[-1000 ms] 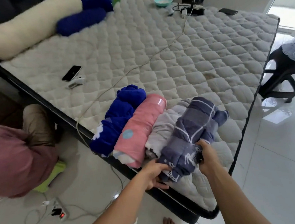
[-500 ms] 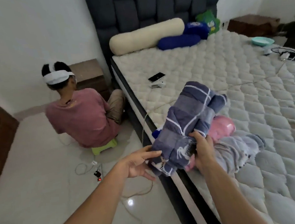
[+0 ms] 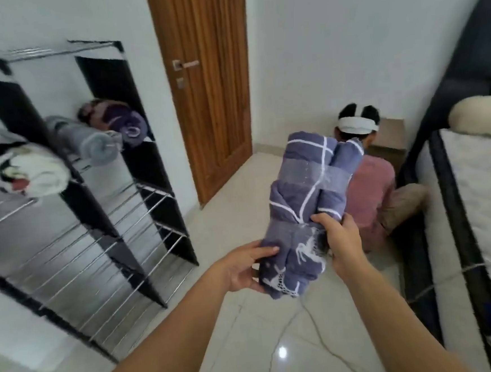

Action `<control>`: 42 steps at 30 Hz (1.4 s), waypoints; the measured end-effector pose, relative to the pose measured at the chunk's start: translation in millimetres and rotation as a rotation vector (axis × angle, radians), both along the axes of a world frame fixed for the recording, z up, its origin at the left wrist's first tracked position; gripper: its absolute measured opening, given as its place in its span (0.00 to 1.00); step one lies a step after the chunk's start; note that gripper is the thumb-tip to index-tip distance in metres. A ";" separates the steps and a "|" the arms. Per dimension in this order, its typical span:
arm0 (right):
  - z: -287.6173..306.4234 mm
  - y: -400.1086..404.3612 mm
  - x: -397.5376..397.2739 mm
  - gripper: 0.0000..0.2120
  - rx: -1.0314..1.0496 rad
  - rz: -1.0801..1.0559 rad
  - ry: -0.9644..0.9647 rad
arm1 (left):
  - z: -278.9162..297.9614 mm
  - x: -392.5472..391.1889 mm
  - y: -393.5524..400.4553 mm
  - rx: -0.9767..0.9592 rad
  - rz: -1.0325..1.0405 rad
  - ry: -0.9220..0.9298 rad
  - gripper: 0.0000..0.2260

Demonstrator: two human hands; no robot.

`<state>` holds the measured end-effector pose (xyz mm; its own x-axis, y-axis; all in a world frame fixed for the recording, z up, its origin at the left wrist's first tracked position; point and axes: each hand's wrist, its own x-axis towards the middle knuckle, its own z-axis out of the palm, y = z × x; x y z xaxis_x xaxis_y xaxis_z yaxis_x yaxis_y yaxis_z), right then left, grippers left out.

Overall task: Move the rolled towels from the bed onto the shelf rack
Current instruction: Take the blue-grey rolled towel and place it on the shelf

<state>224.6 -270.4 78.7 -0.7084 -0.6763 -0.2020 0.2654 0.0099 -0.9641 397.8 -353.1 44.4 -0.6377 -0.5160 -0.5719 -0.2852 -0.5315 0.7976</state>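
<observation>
At far left we see the shelf rack with three rolled towels on an upper tier. Bed at right. Mid-air between them, the blue-grey rolled towel: our left hand and right hand both curl fingers around its near end.

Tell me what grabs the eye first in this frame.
The rolled blue-grey checked towel fills the centre, held upright over the floor by the left hand and right hand at its lower end. On the left, the black wire shelf rack already holds three rolled towels on an upper shelf. Behind the towel, a person in a pink shirt sits on the floor beside the bed.
</observation>
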 end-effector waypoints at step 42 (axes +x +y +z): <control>85.7 -452.8 535.5 0.18 -0.149 1.346 0.697 | 65.2 440.2 -280.5 -0.162 1.558 0.094 0.08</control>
<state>760.2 -723.2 164.5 0.5102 -0.8596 0.0279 -0.3554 -0.2403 -0.9033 838.0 -633.6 109.6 0.5319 -0.7249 -0.4376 0.4939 -0.1542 0.8557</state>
